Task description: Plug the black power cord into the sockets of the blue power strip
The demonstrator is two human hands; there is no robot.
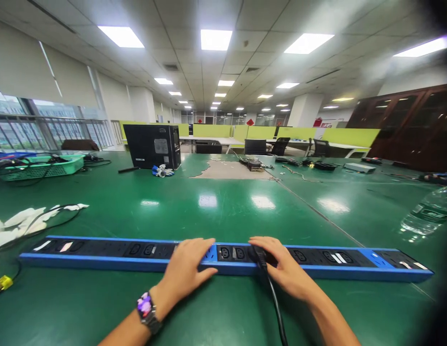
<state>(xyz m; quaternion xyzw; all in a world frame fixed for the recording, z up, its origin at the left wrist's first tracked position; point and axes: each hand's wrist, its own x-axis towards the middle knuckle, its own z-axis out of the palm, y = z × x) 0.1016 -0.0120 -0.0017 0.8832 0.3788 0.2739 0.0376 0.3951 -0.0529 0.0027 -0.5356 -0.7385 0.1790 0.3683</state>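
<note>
Large office, ceiling lights lit, yellow-green partitions well beyond both hands. Green tabletop (227,312) runs beneath them.

Far left of the grip: green basket (65,166) with dark cables. Nearer, left of the left hand: crumpled white glove-like bundle (25,222), dark cable across it.

Blue-edged black power strip (230,269) lies lengthwise beneath both hands, reaching well out to either side; sockets face up.

Beyond the left hand: black computer tower (147,144), upright, with a small blue-and-white bundle (162,171) at its foot.

Left hand (189,262): laid over the strip left of its middle, thumb apart from fingers at the near edge; cannot tell whether it clamps. Watch (146,307) on that wrist.

Right hand (286,266): closed around a black plug (258,254) at the strip, just right of the middle sockets. Whether seated, hidden by the fingers. Cord (276,302) trails from it toward the wearer.

Well right of the right hand: clear bottle (427,212), tilted at the frame edge. Farther back, dark wood cabinets (411,125).
</note>
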